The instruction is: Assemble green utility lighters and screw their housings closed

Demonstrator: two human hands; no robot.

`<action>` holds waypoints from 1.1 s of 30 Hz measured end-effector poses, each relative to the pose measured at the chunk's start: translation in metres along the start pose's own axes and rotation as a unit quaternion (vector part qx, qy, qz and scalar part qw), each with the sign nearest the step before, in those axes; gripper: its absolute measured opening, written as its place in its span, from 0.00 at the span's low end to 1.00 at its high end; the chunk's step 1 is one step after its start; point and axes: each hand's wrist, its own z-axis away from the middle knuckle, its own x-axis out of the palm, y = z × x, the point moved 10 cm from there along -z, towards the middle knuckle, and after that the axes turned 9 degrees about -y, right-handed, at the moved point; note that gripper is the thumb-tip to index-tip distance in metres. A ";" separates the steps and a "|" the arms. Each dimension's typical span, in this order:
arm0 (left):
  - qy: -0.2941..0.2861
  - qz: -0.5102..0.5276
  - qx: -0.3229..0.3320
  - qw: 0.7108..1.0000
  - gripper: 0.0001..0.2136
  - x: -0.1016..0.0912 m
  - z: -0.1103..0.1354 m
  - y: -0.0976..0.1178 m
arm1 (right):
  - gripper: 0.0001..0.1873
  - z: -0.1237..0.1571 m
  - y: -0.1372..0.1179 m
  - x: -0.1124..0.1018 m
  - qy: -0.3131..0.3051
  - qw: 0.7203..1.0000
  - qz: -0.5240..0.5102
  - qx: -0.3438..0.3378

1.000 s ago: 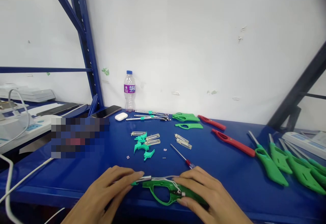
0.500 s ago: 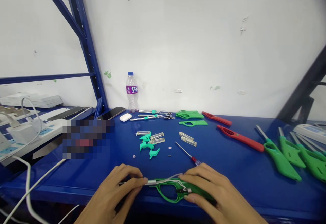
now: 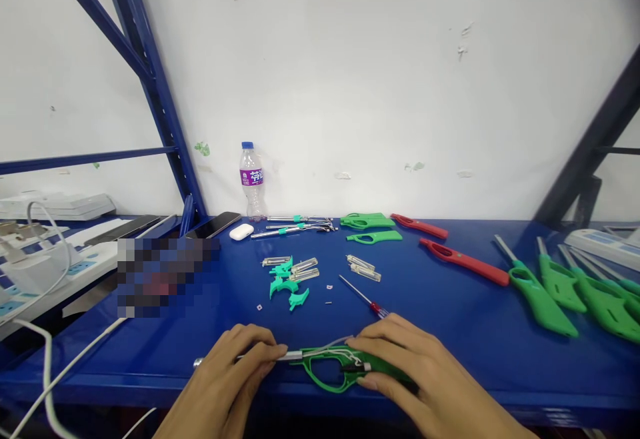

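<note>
A green lighter shell [image 3: 383, 367], its inner side up, lies at the near edge of a blue tabletop [image 3: 210, 332], between the person's 2 hands. It is glossy plastic, with a rounded open trigger loop at its left part and a fuller handle largely hidden under the fingers at the right. A slim silver metal tube [image 3: 293, 356] meets its narrow front end, and pale wires [image 3: 327, 347] run from there above the loop to a small black igniter piece [image 3: 353, 368] with a silver tip, seated beside the loop. The left hand [image 3: 233, 366] pinches the tube between thumb and fingers, the far end poking out past the knuckles. The right hand [image 3: 415, 362] grips the shell's handle, thumb on the near side and fingers on the far side. Just beyond the right hand lies a screwdriver [image 3: 363, 296] with a red and clear handle. Farther in are teal triggers [image 3: 285, 285] and 5 clear fuel cartridges [image 3: 364, 268]. At the right, 2 red lighter shells [image 3: 470, 264] lie near several green lighters [image 3: 544, 300] with metal nozzles. At the back, a bottle [image 3: 253, 189] with a purple label stands upright by the wall.
</note>
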 end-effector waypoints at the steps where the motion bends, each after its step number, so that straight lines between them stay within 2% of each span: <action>1: 0.001 -0.006 0.001 1.000 0.17 -0.001 0.000 0.001 | 0.17 0.000 -0.001 0.000 0.000 1.000 -0.002 -0.001; 7: -0.001 -0.053 0.007 0.999 0.25 0.000 0.005 0.002 | 0.17 0.000 -0.005 -0.004 0.004 1.000 -0.009 -0.012; 12: -0.017 -0.068 0.012 0.997 0.28 0.004 0.006 0.001 | 0.18 0.001 -0.007 -0.006 0.006 1.000 -0.009 -0.015; 22: 0.010 -0.009 0.022 1.000 0.33 0.004 0.006 0.001 | 0.17 0.001 -0.006 -0.004 -0.001 1.000 -0.005 -0.010; 25: -0.004 -0.011 0.020 1.000 0.35 0.004 0.003 0.002 | 0.18 0.001 -0.006 -0.004 0.000 1.000 -0.006 -0.008; 30: -0.001 -0.005 0.049 0.999 0.29 0.000 -0.001 0.009 | 0.17 0.001 -0.007 -0.006 0.005 1.000 -0.014 -0.010; 33: 0.007 0.016 0.032 0.999 0.24 0.000 0.000 0.006 | 0.18 0.001 -0.008 -0.006 0.006 1.000 -0.015 -0.014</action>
